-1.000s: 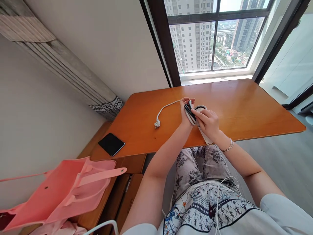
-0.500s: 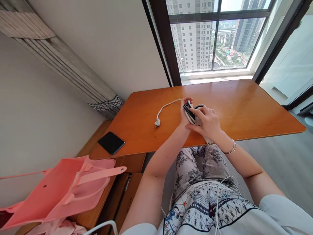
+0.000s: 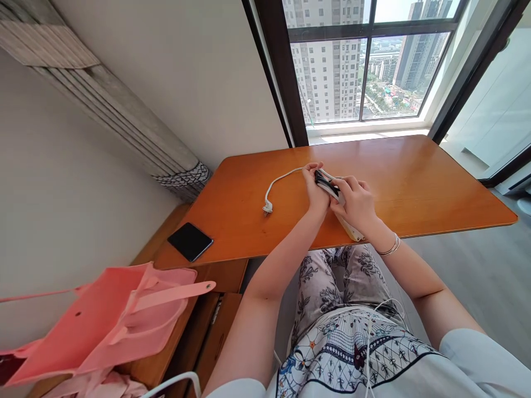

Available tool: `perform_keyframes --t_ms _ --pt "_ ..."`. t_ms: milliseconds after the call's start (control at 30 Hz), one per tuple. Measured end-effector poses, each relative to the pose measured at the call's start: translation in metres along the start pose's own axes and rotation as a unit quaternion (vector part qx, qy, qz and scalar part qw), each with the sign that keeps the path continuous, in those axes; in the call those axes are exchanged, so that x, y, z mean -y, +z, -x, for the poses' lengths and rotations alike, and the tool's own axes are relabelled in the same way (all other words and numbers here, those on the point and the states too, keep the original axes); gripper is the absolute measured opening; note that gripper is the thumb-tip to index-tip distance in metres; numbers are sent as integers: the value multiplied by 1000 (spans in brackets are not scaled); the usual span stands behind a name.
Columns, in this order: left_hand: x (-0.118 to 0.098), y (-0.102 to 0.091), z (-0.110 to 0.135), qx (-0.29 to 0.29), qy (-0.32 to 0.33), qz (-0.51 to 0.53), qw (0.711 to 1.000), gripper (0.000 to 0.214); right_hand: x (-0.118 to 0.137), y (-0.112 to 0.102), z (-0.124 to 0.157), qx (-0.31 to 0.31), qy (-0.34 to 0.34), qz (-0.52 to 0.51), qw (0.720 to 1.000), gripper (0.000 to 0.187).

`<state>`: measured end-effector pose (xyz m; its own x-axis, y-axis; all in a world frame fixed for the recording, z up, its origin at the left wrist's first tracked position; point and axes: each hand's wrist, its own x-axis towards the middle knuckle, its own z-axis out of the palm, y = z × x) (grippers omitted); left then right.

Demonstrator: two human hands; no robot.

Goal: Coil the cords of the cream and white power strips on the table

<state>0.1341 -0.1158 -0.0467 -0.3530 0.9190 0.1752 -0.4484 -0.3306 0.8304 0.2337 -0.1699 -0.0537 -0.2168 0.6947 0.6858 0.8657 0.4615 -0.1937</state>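
Observation:
My left hand (image 3: 314, 187) is closed around a coiled white power cord (image 3: 327, 189) above the table. A black strap or cable (image 3: 322, 179) lies along the coil. From the coil a loose length of cord runs left to a white plug (image 3: 267, 207) on the tabletop. My right hand (image 3: 355, 202) pinches the coil from the other side, thumb below and fingers above. Under it a white power strip (image 3: 352, 229) shows in part, resting by the table's front edge; its far end is hidden by my hands.
The brown wooden table (image 3: 435, 188) stands before a window (image 3: 365, 72). On its left lies a black phone (image 3: 190, 241). A pink bag (image 3: 112, 315) sits on a lower wooden cabinet at the left. A thin white cable (image 3: 369, 342) hangs over my clothes.
The coil looks narrower and more squeezed together. My right hand has shifted slightly, and more of the power strip shows beneath it.

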Motion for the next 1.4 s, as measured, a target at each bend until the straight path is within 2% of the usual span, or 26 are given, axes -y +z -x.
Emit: perform_keyframes --t_ms 67,167,233,333,433,567,667,767,933,1133,1233,1333,1400 --pt "8 -5 -3 42 88 -54 994 28 -4 5 1 -8 4 18 1000 37" --pt "16 -12 -8 87 180 -106 974 32 -11 11 1 -16 7 29 999 37" --pt "15 -15 -9 95 209 -132 964 30 -15 14 1 -16 9 26 1000 38" --pt "6 -17 -9 119 219 -163 955 34 -23 19 0 -30 20 2 999 36" --pt "-6 -17 -8 158 191 -170 954 40 -30 25 0 -53 33 -42 997 31" --pt "-13 -14 -11 184 164 -188 951 35 -38 34 2 -72 61 -107 990 26" --pt "-14 -11 -14 174 153 -219 948 27 -41 37 1 -91 80 -165 979 26" --pt "-18 -9 -15 172 112 -252 946 22 -40 34 -1 -82 86 -221 968 25" --pt "-34 -12 -22 257 24 -275 926 15 -36 26 -2 -52 83 -279 955 21" --pt "-40 -24 -27 307 -61 -231 921 14 -32 23 -6 -59 95 -337 935 22" --pt "-37 -28 -25 313 -104 -186 926 23 -35 27 -9 -52 105 -360 926 23" --pt "-33 -26 -20 314 -118 -158 929 32 -38 34 -11 -39 113 -370 921 24" --pt "-31 -24 -17 308 -105 -153 933 35 -40 38 -10 -73 114 -345 929 25"
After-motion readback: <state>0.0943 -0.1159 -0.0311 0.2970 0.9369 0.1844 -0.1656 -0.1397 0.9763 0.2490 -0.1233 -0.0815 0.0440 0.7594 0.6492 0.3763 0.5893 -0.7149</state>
